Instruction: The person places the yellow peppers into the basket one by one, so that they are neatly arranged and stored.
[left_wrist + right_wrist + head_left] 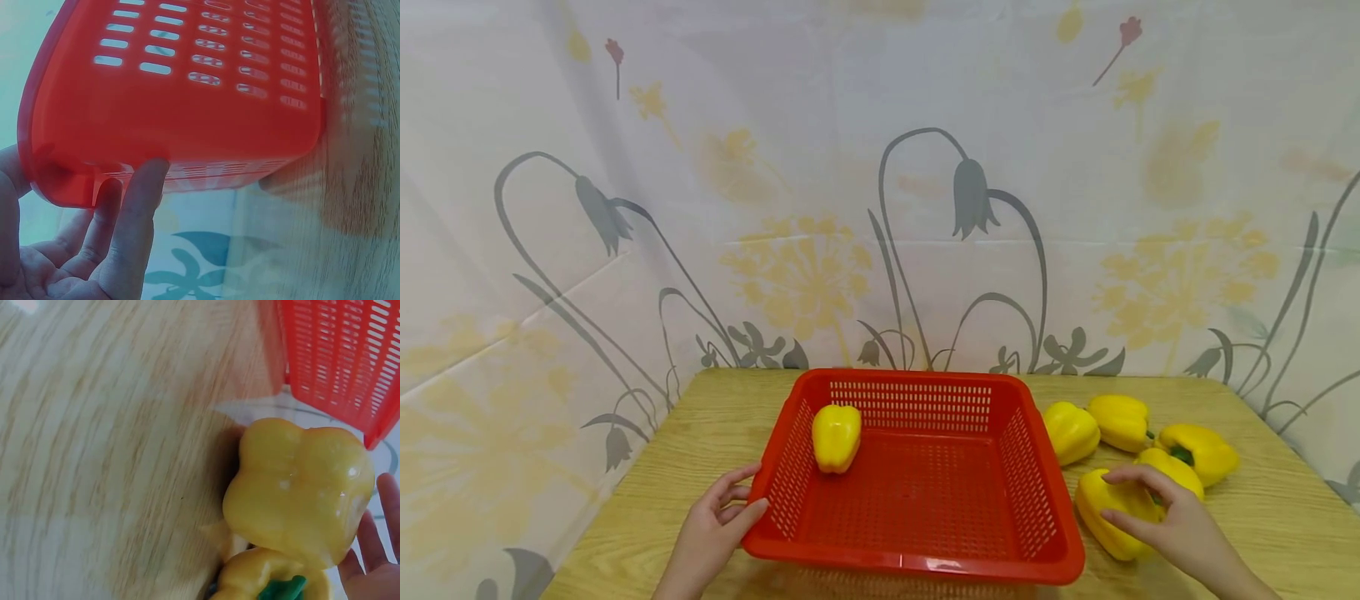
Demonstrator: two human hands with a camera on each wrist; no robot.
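A red plastic basket [917, 500] with slotted walls stands on the table, one yellow bell pepper [837, 437] lying inside at the left. My left hand [711, 525] grips the basket's left rim near the front corner; in the left wrist view its fingers [139, 212] reach against the outer wall. Just right of the basket, my right hand [1183, 521] hovers around the nearest yellow bell pepper [1101, 508], thumb and forefinger spread apart. The right wrist view has that pepper's lobed end facing the camera, with fingertips [370, 540] right at its side.
Several more yellow bell peppers lie grouped right of the basket, including one by its wall [1070, 433], one behind [1118, 421] and one farther right [1202, 454] with a green stem. Behind the wooden table [700, 425] hangs a flower-patterned cloth [820, 125].
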